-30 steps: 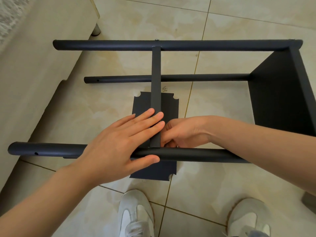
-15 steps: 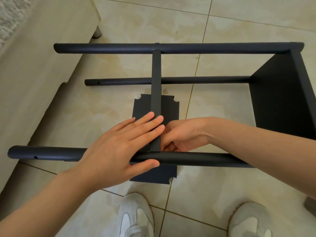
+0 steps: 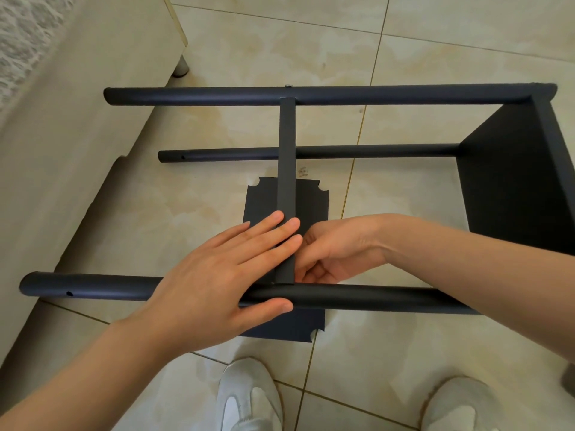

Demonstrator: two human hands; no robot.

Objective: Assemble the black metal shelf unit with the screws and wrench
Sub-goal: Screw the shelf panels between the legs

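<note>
The shelf frame [image 3: 342,94] was finished in matt black, and a faint blue sheen was caught along its tubes. The same plain black was seen on the panel [image 3: 513,188] and on the flat plate [image 3: 258,200]. A small silver screw [image 3: 288,85] was noted on the far tube. The floor [image 3: 404,42] was tiled in glossy cream marbled with beige, its joints lined in gold. White shoes [image 3: 249,396] were worn. The furniture [image 3: 77,135] was coloured pale beige, and a lace pattern was shown by the white cloth [image 3: 21,35].
</note>
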